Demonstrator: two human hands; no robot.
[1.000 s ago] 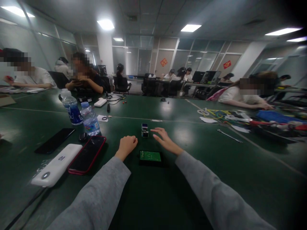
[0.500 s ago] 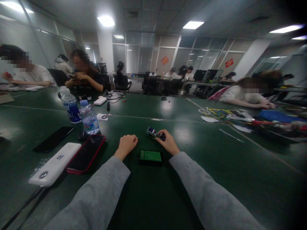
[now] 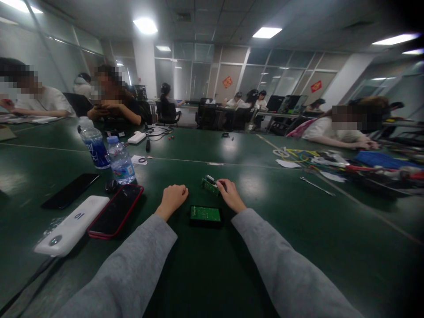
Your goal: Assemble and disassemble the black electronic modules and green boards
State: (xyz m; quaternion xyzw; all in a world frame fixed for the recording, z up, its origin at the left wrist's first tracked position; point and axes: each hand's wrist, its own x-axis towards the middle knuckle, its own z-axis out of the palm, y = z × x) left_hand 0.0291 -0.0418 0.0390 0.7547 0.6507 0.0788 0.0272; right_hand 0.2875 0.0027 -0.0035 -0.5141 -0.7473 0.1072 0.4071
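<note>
My right hand grips the right end of a small green circuit board with parts mounted on it, just above or on the green table. The board is tilted, and the fingers hide its right end. My left hand rests on the table to the left, its fingers curled into a loose fist with nothing visible in them. Between my forearms, nearer to me, a second green circuit board lies flat in a black case.
At left are a red-edged phone, a white power bank with a cable, a black phone and two bottles, one a clear bottle. A wrench-like metal tool and tangled wires lie at right. Several people sit around.
The board in my right hand has turned, so its green side now faces me more and its small screen shows less. My left hand stays in place; the view shifts slightly.
</note>
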